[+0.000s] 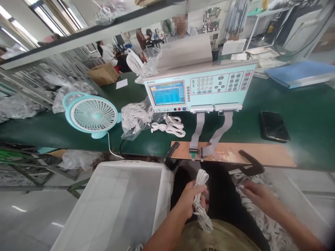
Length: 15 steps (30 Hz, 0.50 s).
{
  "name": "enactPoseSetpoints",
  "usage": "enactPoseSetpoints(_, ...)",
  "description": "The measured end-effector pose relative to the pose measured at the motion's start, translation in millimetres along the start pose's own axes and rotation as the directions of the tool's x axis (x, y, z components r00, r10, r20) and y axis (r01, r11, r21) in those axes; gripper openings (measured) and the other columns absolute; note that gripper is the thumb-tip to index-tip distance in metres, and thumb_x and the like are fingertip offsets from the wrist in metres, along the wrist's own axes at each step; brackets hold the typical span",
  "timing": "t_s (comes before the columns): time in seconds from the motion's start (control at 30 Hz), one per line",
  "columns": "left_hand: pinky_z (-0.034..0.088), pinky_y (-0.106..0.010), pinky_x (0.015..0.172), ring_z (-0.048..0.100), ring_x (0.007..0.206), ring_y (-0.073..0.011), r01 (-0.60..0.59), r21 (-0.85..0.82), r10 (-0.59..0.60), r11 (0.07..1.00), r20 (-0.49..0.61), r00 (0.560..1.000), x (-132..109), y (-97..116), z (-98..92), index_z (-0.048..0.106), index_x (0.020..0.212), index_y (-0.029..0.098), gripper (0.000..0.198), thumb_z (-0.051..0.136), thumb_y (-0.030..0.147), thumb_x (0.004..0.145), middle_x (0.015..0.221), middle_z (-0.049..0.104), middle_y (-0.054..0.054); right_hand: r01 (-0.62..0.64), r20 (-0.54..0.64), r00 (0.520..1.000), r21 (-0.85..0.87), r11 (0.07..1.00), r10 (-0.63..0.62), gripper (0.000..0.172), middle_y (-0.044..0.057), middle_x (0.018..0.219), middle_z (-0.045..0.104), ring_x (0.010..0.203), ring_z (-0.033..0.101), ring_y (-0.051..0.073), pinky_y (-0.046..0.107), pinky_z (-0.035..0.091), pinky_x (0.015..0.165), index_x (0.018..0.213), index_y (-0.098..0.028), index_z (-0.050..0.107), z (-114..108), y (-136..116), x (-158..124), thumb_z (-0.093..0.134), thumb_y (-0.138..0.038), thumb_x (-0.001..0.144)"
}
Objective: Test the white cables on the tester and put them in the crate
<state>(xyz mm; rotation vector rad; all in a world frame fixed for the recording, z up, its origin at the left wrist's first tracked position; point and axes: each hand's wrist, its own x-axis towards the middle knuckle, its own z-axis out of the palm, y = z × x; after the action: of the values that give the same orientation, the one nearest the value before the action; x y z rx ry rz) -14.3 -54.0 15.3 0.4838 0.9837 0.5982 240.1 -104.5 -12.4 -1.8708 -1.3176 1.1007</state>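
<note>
My left hand (pixel 190 198) is closed round the middle of a coiled white cable bundle (pixel 202 218), held upright above my lap. The bundle's loops stick out above and below the fist. To the right, my right hand (pixel 258 195) is over a heap of white cables (pixel 265 223), slightly blurred. Its fingers are drawn together with a small whitish bit at the tips, too unclear to name. In front of me on the bench, a tester (pixel 201 87) with a lit screen has two grey ribbon cables (pixel 197 130) running down to small connectors (pixel 193 153) on a copper-coloured board (pixel 264 155).
Clamps (pixel 171 155) grip the board at the bench edge. A white bin (pixel 131 165) stands at my left. On the green bench (pixel 248 129) are a fan (pixel 95 113), bagged cables (pixel 136 120), loose cable bundles (pixel 172 127), a black phone-like object (pixel 274 125) and a blue folder (pixel 300 73). People sit beyond.
</note>
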Motion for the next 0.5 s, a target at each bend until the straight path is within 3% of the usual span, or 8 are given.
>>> enactPoseSetpoints(0.07,0.037,-0.021,0.034,0.046,0.031,-0.0082,0.063,-0.010,-0.063,0.998,0.068,0.996,4,-3,3.6,0.053,0.073,0.016,0.028,0.070,0.034,0.060,0.056,0.056,0.004,0.099,-0.154,0.977,-0.286,0.953,-0.148,0.023,0.009,0.083,0.065,0.068,0.058,0.027,0.038,0.045,0.061,0.086,-0.025,0.067,-15,8,-5,0.066,-0.044,0.072)
enactPoseSetpoints(0.1,0.037,-0.021,0.033,0.047,0.031,-0.0084,0.098,0.009,-0.099,0.995,0.109,0.989,7,-5,7.1,0.053,0.072,0.016,0.028,0.070,0.034,0.059,0.057,0.056,0.004,0.191,-0.141,0.957,-0.349,0.917,-0.253,0.031,0.012,0.101,0.064,0.081,0.060,0.029,0.040,0.047,0.070,0.105,-0.025,0.065,-14,3,-8,0.063,-0.039,0.076)
enactPoseSetpoints(0.17,0.034,-0.020,0.031,0.048,0.030,-0.0091,0.148,0.082,-0.161,0.986,0.183,0.970,12,-11,15.3,0.055,0.070,0.015,0.028,0.070,0.037,0.061,0.052,0.053,0.004,0.436,0.013,0.889,-0.331,0.837,-0.458,0.050,0.013,0.130,0.050,0.109,0.054,0.030,0.042,0.046,0.089,0.133,-0.026,0.048,0,-18,-12,0.056,-0.029,0.084)
enactPoseSetpoints(0.2,0.033,-0.019,0.030,0.047,0.029,-0.0095,0.155,0.116,-0.176,0.981,0.200,0.964,15,-15,18.8,0.056,0.069,0.014,0.029,0.069,0.040,0.063,0.049,0.051,0.004,0.535,0.103,0.841,-0.295,0.792,-0.530,0.051,0.011,0.136,0.045,0.118,0.048,0.029,0.043,0.043,0.095,0.136,-0.027,0.044,9,-31,-12,0.051,-0.023,0.086)
enactPoseSetpoints(0.27,0.029,-0.019,0.027,0.045,0.027,-0.0102,0.183,0.167,-0.217,0.969,0.213,0.953,19,-22,21.6,0.056,0.063,0.014,0.038,0.061,0.051,0.070,0.042,0.049,0.002,0.648,0.235,0.760,-0.216,0.730,-0.606,0.045,0.010,0.129,0.050,0.118,0.046,0.027,0.043,0.042,0.096,0.131,-0.028,0.049,24,-52,-10,0.047,-0.016,0.088)
enactPoseSetpoints(0.33,0.027,-0.020,0.026,0.042,0.025,-0.0108,0.226,0.158,-0.259,0.961,0.235,0.937,20,-27,17.8,0.056,0.062,0.013,0.054,0.047,0.065,0.076,0.038,0.047,0.000,0.649,0.306,0.744,-0.117,0.752,-0.594,0.030,0.009,0.112,0.057,0.105,0.050,0.025,0.040,0.045,0.089,0.118,-0.025,0.058,30,-62,-6,0.048,-0.019,0.091)
enactPoseSetpoints(0.4,0.029,-0.021,0.026,0.042,0.024,-0.0105,0.230,0.068,-0.240,0.971,0.258,0.936,20,-29,9.5,0.059,0.071,0.012,0.066,0.036,0.074,0.078,0.046,0.053,-0.001,0.543,0.306,0.797,0.012,0.839,-0.521,0.018,0.007,0.099,0.057,0.092,0.053,0.023,0.036,0.045,0.081,0.106,-0.022,0.060,30,-60,-2,0.049,-0.028,0.093)
enactPoseSetpoints(0.5,0.033,-0.021,0.028,0.040,0.025,-0.0068,0.073,-0.046,-0.064,0.996,0.186,0.981,17,-25,-3.8,0.060,0.091,0.013,0.066,0.037,0.074,0.079,0.062,0.059,0.000,0.215,0.322,0.898,0.276,0.937,-0.301,0.026,0.002,0.080,0.054,0.072,0.051,0.017,0.027,0.042,0.065,0.095,-0.020,0.061,28,-47,1,0.047,-0.042,0.094)
